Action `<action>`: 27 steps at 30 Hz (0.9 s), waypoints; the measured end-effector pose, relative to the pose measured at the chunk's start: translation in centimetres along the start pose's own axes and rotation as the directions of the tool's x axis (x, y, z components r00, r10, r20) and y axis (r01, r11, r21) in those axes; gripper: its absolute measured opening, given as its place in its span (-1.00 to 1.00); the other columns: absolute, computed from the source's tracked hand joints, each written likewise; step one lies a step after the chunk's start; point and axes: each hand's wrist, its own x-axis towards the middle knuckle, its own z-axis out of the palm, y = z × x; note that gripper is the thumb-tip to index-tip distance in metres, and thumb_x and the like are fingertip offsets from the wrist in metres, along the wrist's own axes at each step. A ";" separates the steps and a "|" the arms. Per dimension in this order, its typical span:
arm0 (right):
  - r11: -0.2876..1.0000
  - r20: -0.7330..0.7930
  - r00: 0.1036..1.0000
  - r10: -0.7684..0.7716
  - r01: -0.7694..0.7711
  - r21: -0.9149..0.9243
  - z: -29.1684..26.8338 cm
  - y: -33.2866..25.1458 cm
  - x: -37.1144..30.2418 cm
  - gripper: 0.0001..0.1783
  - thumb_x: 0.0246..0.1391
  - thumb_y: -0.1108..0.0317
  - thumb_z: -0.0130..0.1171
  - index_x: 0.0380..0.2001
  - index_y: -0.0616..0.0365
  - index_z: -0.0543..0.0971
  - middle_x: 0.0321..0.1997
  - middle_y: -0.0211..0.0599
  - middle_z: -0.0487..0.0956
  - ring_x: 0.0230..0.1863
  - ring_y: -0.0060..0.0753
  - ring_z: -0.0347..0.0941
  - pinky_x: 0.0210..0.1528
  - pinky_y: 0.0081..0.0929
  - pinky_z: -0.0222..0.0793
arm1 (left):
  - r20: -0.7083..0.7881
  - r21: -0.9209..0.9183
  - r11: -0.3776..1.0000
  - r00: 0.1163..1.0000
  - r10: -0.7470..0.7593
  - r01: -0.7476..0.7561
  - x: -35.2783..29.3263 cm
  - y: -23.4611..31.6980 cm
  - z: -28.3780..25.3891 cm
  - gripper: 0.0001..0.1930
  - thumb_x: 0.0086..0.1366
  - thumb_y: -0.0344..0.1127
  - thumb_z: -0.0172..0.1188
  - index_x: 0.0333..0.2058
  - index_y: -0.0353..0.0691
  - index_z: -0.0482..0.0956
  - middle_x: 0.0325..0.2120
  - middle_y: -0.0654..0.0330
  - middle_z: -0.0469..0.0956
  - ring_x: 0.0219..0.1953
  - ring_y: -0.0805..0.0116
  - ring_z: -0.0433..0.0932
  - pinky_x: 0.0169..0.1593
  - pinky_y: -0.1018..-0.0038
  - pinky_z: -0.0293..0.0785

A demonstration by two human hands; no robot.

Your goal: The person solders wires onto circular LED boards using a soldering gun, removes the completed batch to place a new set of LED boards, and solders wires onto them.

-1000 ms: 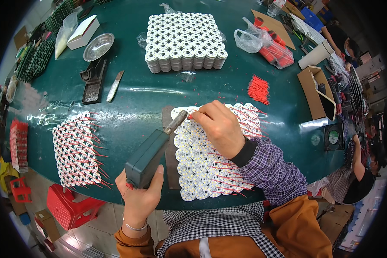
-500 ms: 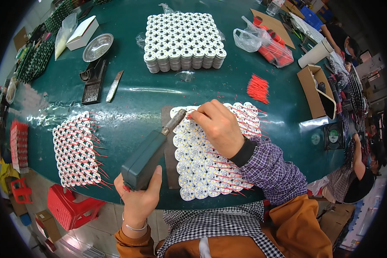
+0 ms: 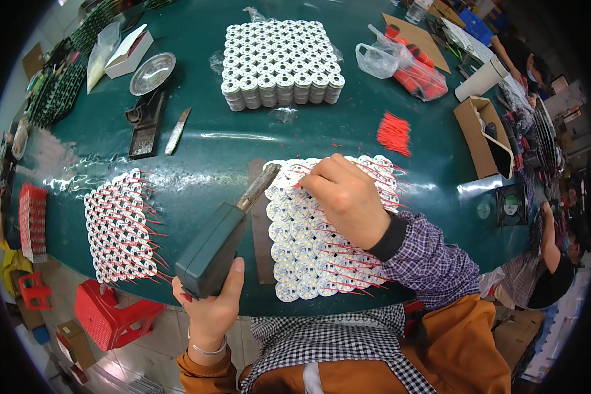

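My left hand [image 3: 211,312] is wrapped round a dark green soldering gun [image 3: 211,248]. Its metal tip reaches the far-left corner of a panel of round white LED boards [image 3: 294,231]. Over that panel, my right hand [image 3: 349,200] has its fingers pinched on a thin red wire [image 3: 298,186], mostly hidden by the fingertips. Red wires stick out from many of the boards on the panel's right side and front; those at the left front are bare. A brown backing sheet [image 3: 261,246] shows along the panel's left edge.
A second wired panel [image 3: 119,226] lies left. Beyond are a knife [image 3: 177,133], a black tray [image 3: 144,134], a metal bowl [image 3: 152,72], stacked round boards [image 3: 282,65] and a pile of red wires [image 3: 394,133]. A cardboard box [image 3: 482,141] stands right. Co-workers sit at the right edge.
The soldering gun's tip has drawn slightly left, away from my right fingers. My right hand has shifted a little right and nearer to me, still pinching.
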 end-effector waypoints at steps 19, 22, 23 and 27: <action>0.996 -0.015 0.998 0.060 -0.059 0.074 1.2 0.4 -1.6 -0.82 -0.03 0.55 0.22 -0.29 0.20 0.62 -0.29 -0.28 0.50 -0.21 -0.23 0.45 -0.16 -0.30 0.45 | 0.065 -0.013 0.999 0.997 0.049 -0.048 0.3 0.8 1.4 -0.78 0.11 -0.56 0.43 -0.24 -0.41 0.66 -0.36 0.19 0.70 -0.39 0.53 0.60 -0.29 0.54 0.50; 0.997 -0.009 0.998 0.059 -0.059 0.050 1.1 0.4 -1.5 -0.82 -0.03 0.54 0.21 -0.29 0.21 0.61 -0.30 -0.28 0.49 -0.22 -0.23 0.45 -0.17 -0.31 0.45 | 0.067 0.024 0.997 0.995 0.075 -0.077 0.4 0.7 1.4 -0.78 0.10 -0.55 0.43 -0.25 -0.41 0.66 -0.37 0.19 0.69 -0.40 0.52 0.59 -0.30 0.54 0.50; 0.997 -0.010 0.998 0.061 -0.060 0.051 1.1 0.4 -1.5 -0.82 -0.03 0.54 0.21 -0.29 0.21 0.61 -0.30 -0.28 0.49 -0.22 -0.23 0.45 -0.17 -0.31 0.45 | 0.068 0.026 0.997 0.995 0.074 -0.076 0.4 0.7 1.4 -0.78 0.10 -0.55 0.43 -0.25 -0.41 0.66 -0.37 0.19 0.69 -0.40 0.52 0.59 -0.30 0.54 0.50; 0.998 -0.016 0.998 0.054 -0.053 0.039 1.2 0.4 -1.5 -0.83 -0.03 0.53 0.21 -0.29 0.21 0.61 -0.31 -0.27 0.49 -0.22 -0.22 0.45 -0.18 -0.31 0.45 | 0.082 0.055 0.993 0.992 0.095 -0.100 0.5 0.6 1.2 -0.79 0.10 -0.54 0.43 -0.26 -0.40 0.66 -0.40 0.19 0.68 -0.43 0.51 0.58 -0.32 0.54 0.48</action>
